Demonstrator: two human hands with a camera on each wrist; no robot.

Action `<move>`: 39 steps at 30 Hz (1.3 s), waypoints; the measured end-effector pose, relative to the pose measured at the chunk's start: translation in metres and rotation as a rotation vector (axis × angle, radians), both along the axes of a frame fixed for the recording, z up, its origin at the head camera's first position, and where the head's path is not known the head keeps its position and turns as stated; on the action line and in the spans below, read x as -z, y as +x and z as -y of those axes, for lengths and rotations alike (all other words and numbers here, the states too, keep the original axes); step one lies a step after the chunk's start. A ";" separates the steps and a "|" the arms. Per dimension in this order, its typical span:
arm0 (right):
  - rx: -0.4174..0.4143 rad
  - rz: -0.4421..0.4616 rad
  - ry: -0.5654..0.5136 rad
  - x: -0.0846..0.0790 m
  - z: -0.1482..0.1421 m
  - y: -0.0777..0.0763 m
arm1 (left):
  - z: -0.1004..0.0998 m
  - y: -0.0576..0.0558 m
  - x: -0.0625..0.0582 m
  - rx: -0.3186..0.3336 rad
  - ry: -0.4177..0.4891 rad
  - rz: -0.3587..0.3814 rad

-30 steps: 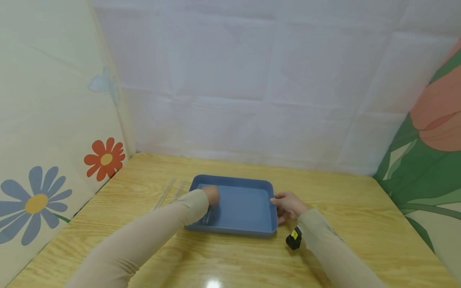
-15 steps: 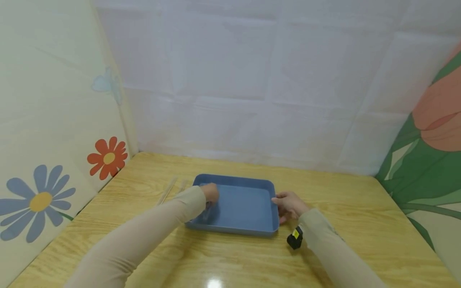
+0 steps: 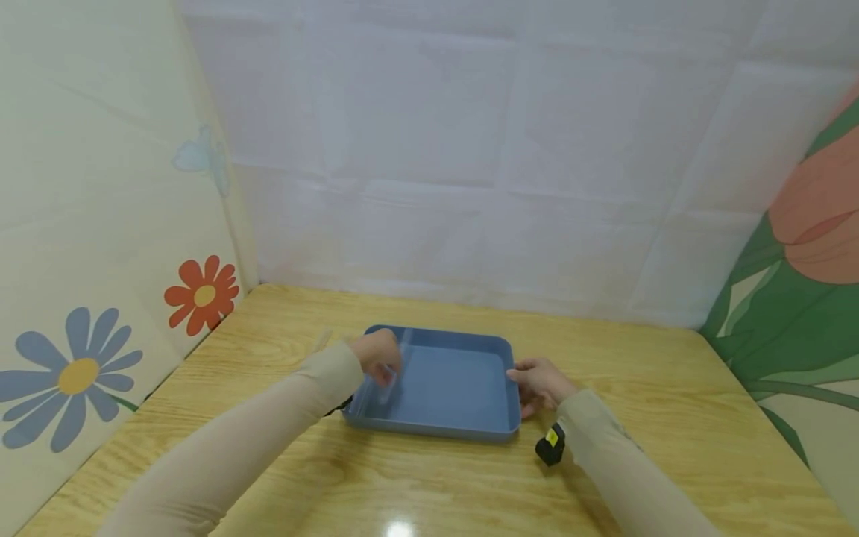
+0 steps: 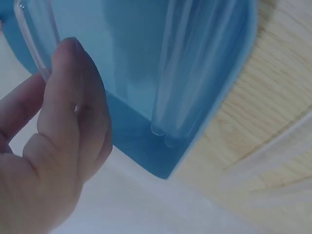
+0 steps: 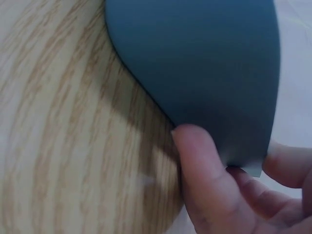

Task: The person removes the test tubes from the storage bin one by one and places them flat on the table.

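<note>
My left hand (image 3: 379,354) is over the left part of a blue tray (image 3: 463,384). Thumb and fingers pinch a clear test tube (image 4: 38,36), seen at the upper left of the left wrist view. Two more clear tubes (image 4: 192,73) with rounded ends lie side by side in the tray along its short wall. At the tray's right end, my right hand (image 3: 540,384) grips the wall. In the right wrist view its thumb (image 5: 200,156) presses low on the outer side, and a finger touches the rim.
Outside the tray, to its left, clear tubes (image 4: 273,151) lie on the wooden table (image 3: 604,350); my left sleeve hides most of them in the head view. A pale cloth wall (image 3: 470,224) stands behind, with flower-printed panels at both sides.
My left hand has shifted left and slightly up, and its wrist has turned so more fingers show. My right hand and the tray stay almost where they were.
</note>
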State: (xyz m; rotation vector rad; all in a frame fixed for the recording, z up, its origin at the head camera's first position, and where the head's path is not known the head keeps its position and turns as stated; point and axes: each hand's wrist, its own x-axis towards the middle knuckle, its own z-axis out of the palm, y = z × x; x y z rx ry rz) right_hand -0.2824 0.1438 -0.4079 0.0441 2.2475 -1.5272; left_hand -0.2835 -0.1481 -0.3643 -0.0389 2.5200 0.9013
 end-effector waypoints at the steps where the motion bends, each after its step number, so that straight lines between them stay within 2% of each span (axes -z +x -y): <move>1: -0.001 0.000 0.000 0.000 0.000 0.000 | 0.000 0.006 -0.005 -0.121 0.121 0.003; 4: -0.004 0.002 0.000 0.000 -0.001 0.000 | 0.001 0.012 -0.012 -0.167 0.191 0.022; 13: -0.005 0.012 0.000 -0.001 0.000 -0.001 | 0.012 0.027 -0.019 -0.151 0.341 0.025; 25: 0.002 0.012 0.003 -0.001 0.001 0.000 | 0.028 0.034 -0.019 -0.126 0.340 -0.030; 34: 0.019 0.022 0.009 -0.002 0.001 -0.001 | 0.038 0.039 -0.016 -0.135 0.322 -0.046; 39: 0.024 0.016 0.018 -0.001 0.001 -0.001 | 0.042 0.041 -0.017 -0.146 0.343 -0.055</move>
